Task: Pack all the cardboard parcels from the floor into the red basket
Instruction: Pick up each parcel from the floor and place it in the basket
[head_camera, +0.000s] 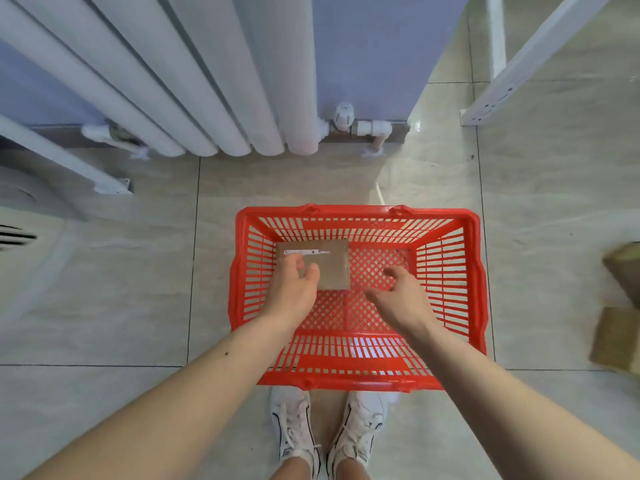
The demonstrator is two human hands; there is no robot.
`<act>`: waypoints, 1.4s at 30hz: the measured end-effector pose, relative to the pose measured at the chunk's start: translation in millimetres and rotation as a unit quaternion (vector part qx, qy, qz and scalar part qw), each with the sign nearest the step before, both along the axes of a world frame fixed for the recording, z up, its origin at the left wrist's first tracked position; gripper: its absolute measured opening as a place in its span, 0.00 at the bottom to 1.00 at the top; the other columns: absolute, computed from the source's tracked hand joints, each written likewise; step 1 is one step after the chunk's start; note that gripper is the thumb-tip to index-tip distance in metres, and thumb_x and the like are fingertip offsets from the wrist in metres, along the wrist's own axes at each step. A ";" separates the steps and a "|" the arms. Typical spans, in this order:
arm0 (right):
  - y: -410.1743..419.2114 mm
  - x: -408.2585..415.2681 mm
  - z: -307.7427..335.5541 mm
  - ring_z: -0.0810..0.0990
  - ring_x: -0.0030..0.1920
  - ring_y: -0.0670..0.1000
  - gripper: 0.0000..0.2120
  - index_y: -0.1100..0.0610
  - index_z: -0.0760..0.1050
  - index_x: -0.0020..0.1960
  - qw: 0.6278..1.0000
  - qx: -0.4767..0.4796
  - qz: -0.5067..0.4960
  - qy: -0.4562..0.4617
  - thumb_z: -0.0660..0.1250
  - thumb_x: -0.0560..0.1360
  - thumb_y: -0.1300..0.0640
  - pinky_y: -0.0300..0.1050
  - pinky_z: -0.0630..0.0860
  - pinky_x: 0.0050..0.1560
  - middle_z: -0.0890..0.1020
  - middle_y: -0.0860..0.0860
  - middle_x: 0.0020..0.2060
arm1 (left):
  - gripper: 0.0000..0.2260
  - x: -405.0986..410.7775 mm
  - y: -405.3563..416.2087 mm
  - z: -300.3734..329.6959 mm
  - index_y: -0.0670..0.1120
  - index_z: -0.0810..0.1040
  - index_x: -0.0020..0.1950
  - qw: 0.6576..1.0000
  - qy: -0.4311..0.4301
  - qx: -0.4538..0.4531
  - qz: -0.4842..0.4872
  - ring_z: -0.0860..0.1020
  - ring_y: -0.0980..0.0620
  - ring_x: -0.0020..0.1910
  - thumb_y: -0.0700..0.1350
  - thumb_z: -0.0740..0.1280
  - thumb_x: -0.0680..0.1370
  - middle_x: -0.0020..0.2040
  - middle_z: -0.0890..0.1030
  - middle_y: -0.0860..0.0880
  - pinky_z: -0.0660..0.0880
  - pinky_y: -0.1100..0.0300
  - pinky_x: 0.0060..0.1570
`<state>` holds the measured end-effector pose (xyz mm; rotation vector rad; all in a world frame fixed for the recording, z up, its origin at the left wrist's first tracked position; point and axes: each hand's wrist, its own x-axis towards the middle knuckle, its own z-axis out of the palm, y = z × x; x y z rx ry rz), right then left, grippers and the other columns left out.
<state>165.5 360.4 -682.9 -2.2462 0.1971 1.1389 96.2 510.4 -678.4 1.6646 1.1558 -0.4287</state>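
A red plastic basket [476,282] stands on the tiled floor right in front of my feet. One flat cardboard parcel [334,268] with a white label strip lies inside it, in the far left corner. My left hand [294,289] hovers over the parcel's near left part with relaxed fingers and holds nothing. My right hand [403,294] hangs above the basket's middle, its fingers loosely curled and empty. Two more cardboard parcels lie on the floor at the right edge, one farther [625,268] and one nearer [614,342], both blurred.
A white column radiator [214,98] with a valve [344,116] runs along the wall beyond the basket. A white frame leg [502,88] stands at the far right, another white foot [107,185] at the left. My white trainers [329,434] stand just behind the basket.
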 end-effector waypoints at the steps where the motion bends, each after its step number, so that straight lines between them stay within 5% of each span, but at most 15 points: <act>1: -5.6 0.3 16.1 0.81 0.46 0.49 0.27 0.57 0.66 0.72 1.000 0.003 -0.008 0.002 0.69 0.76 0.57 0.47 0.82 0.48 0.78 0.53 0.59 | 0.19 2.8 -4.5 16.0 0.47 0.67 0.72 1.000 -0.002 0.005 -0.015 0.71 0.49 0.67 0.50 0.59 0.81 0.69 0.72 0.49 0.68 0.49 0.68; 3: -18.2 -0.2 48.7 0.81 0.44 0.48 0.26 0.57 0.66 0.71 1.000 0.007 -0.023 0.002 0.69 0.76 0.56 0.45 0.81 0.45 0.77 0.50 0.52 | 0.18 6.8 -13.5 45.4 0.47 0.69 0.70 0.999 -0.005 0.009 -0.038 0.73 0.49 0.66 0.50 0.59 0.81 0.67 0.73 0.49 0.70 0.50 0.66; 13: -90.8 -8.9 159.3 0.82 0.57 0.56 0.33 0.54 0.69 0.69 0.985 0.025 -0.171 -0.029 0.69 0.65 0.47 0.58 0.76 0.61 0.82 0.52 0.57 | 0.12 31.9 -67.1 164.3 0.54 0.76 0.55 0.990 -0.034 0.041 -0.134 0.76 0.49 0.60 0.57 0.61 0.75 0.56 0.80 0.53 0.71 0.48 0.65; 17: -125.9 -14.0 191.7 0.80 0.56 0.53 0.26 0.55 0.72 0.66 0.971 0.037 -0.236 -0.032 0.71 0.70 0.52 0.55 0.75 0.63 0.80 0.49 0.51 | 0.10 48.0 -102.2 191.2 0.48 0.77 0.56 0.979 -0.062 0.056 -0.185 0.76 0.51 0.55 0.50 0.62 0.79 0.53 0.79 0.52 0.70 0.57 0.55; 22: -199.0 -22.4 197.4 0.74 0.66 0.53 0.28 0.56 0.69 0.72 0.941 0.052 -0.332 -0.047 0.69 0.73 0.54 0.51 0.70 0.69 0.75 0.53 0.66 | 0.12 57.5 -175.7 206.1 0.48 0.77 0.57 0.967 -0.074 0.032 -0.241 0.77 0.53 0.49 0.52 0.62 0.79 0.52 0.80 0.52 0.75 0.53 0.54; 27: -296.6 -35.6 195.2 0.76 0.62 0.53 0.26 0.56 0.70 0.70 0.912 0.064 -0.402 -0.054 0.69 0.73 0.53 0.56 0.74 0.65 0.76 0.52 0.62 | 0.13 53.5 -275.4 212.4 0.45 0.77 0.59 0.958 -0.083 0.008 -0.275 0.76 0.55 0.45 0.50 0.63 0.79 0.53 0.79 0.50 0.68 0.62 0.40; 31: -383.3 -51.8 199.0 0.77 0.61 0.53 0.25 0.55 0.70 0.69 0.894 0.061 -0.441 -0.052 0.69 0.73 0.54 0.57 0.75 0.65 0.77 0.52 0.61 | 0.11 50.0 -361.8 219.1 0.47 0.76 0.58 0.953 -0.068 -0.010 -0.296 0.74 0.53 0.51 0.50 0.62 0.80 0.49 0.76 0.54 0.67 0.61 0.42; 42: -593.4 -62.3 201.9 0.77 0.60 0.53 0.24 0.55 0.71 0.68 0.870 0.039 -0.488 -0.061 0.70 0.73 0.54 0.57 0.74 0.65 0.76 0.50 0.54 | 0.09 66.1 -567.8 217.5 0.46 0.75 0.55 0.940 -0.066 -0.058 -0.331 0.71 0.56 0.38 0.49 0.62 0.80 0.42 0.74 0.54 0.67 0.62 0.35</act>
